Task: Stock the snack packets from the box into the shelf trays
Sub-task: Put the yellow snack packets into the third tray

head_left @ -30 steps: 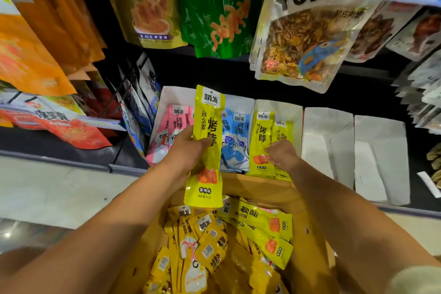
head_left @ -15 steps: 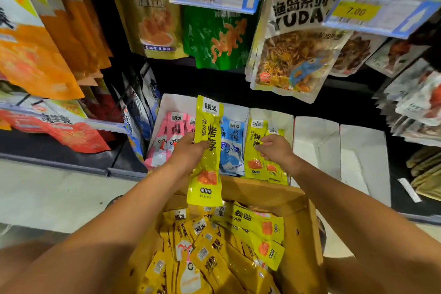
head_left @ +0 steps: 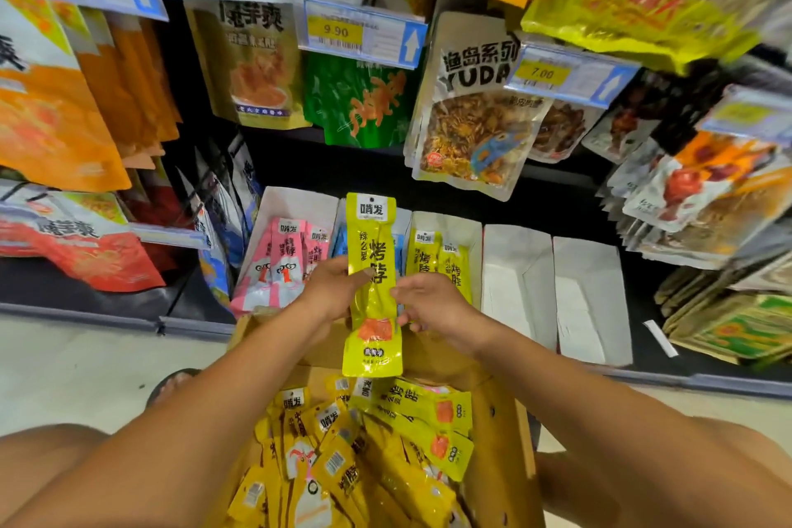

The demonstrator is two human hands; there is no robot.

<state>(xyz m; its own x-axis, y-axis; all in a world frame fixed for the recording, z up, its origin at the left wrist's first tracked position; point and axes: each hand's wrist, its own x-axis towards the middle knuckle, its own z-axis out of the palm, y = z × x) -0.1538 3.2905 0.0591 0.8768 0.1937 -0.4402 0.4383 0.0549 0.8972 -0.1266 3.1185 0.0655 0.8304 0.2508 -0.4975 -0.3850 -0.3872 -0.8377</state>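
Observation:
My left hand (head_left: pixel 332 289) grips a long yellow snack packet (head_left: pixel 373 304) upright, above the cardboard box (head_left: pixel 499 420). My right hand (head_left: pixel 428 304) has come up to the packet's right edge, fingers curled at it. The box below holds several more yellow packets (head_left: pixel 385 442). On the bottom shelf a row of white trays stands: one holds pink packets (head_left: pixel 280 266), one blue packets mostly hidden behind the held packet, one two yellow packets (head_left: pixel 441 266), and two right-hand trays (head_left: pixel 553 292) hold nothing.
Hanging snack bags crowd the space above: orange bags (head_left: pixel 51 111) at left, a green bag (head_left: pixel 364 99) and a fish snack bag (head_left: pixel 475 111) in the middle. Price tags (head_left: pixel 364 32) jut out. Stacked packets (head_left: pixel 707 206) fill the right. Pale floor (head_left: pixel 85 364) lies left.
My right hand left the yellow packets in the tray and moved left to the packet held by my left hand. The view tilted upward, showing more hanging bags.

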